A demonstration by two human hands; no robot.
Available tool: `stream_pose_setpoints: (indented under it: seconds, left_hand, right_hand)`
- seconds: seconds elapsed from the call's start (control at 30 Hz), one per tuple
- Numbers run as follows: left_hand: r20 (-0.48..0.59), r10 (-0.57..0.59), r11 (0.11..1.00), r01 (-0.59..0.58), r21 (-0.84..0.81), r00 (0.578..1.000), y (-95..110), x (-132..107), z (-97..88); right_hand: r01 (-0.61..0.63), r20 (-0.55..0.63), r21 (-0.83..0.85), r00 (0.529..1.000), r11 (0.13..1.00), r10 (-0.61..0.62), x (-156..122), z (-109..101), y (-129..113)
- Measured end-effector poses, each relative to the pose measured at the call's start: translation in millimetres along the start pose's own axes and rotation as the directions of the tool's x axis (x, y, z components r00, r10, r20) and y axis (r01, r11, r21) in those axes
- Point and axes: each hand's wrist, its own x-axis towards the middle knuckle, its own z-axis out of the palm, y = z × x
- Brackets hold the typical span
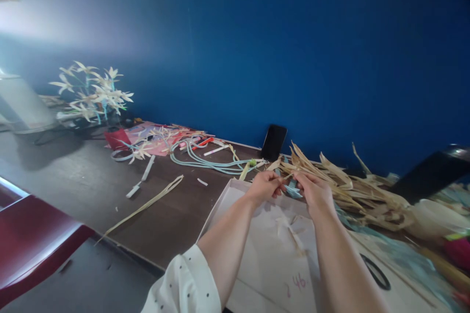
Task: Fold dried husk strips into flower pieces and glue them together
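Note:
My left hand [266, 187] and my right hand [312, 190] are close together above the far edge of a shallow white box [253, 259]. The fingers of both are pinched on a thin pale strip [288, 176] that looks like dried husk and spans the small gap between them. Light blue scraps [293, 190] lie just behind the fingers. Inside the box are a few small pale husk pieces [292, 234], and "46" is handwritten on its bottom. A pile of dried husks [341, 181] lies beyond my right hand.
A black phone [273, 142] leans against the blue partition [235, 68]. Pale blue-green cords [205, 164], pens and a split husk strip [147, 205] lie to the left. Husk flowers [95, 93] stand at far left. A dark bottle [431, 173] and a white bowl [438, 220] are at right.

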Motion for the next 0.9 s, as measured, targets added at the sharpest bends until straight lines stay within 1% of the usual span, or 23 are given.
stream_pose_setpoints:
  seconds: [0.2, 0.3, 0.47, 0.67, 0.7, 0.77, 0.83, 0.9]
  left_hand:
    - [-0.002, 0.005, 1.0, -0.005, -0.006, 1.0, -1.6, 1.7, 0.5]
    - [0.001, 0.001, 1.0, -0.001, -0.007, 1.0, -1.2, 2.3, 1.3]
    - [-0.01, -0.014, 1.0, 0.014, 0.007, 1.0, 2.3, 0.7, 1.9]
    - [-0.023, -0.013, 1.0, 0.013, 0.004, 1.0, 3.6, -0.5, 1.2]
    - [-0.026, -0.012, 1.0, 0.012, 0.001, 1.0, 3.6, -0.5, 1.2]
    - [-0.029, -0.012, 1.0, 0.012, -0.004, 1.0, 3.9, -0.7, 1.4]
    - [-0.027, -0.015, 1.0, 0.015, -0.003, 1.0, 4.6, -1.1, 1.7]
    - [-0.025, -0.01, 1.0, 0.01, 0.006, 1.0, 5.4, -1.6, 1.9]
  right_hand:
    - [0.111, -0.001, -0.109, 0.994, 0.988, -0.111, -0.8, -1.8, -3.9]
    - [0.12, 0.006, -0.123, 0.993, 0.985, -0.12, -1.0, -2.0, -4.8]
    - [0.044, -0.003, -0.019, 0.999, 0.999, -0.044, -1.1, -2.0, -3.7]
    - [-0.069, 0.114, 0.109, 0.992, 0.992, 0.056, -5.7, -2.8, -12.5]
    - [-0.083, 0.113, 0.112, 0.991, 0.99, 0.07, -6.2, -2.8, -13.7]
    - [-0.082, 0.073, 0.073, 0.994, 0.994, 0.077, -6.4, -2.5, -15.0]
    - [-0.033, 0.021, 0.007, 0.999, 0.999, 0.033, -5.7, -2.3, -14.7]
    - [0.025, -0.015, -0.021, 1.0, 0.999, -0.025, -4.6, -2.3, -13.3]
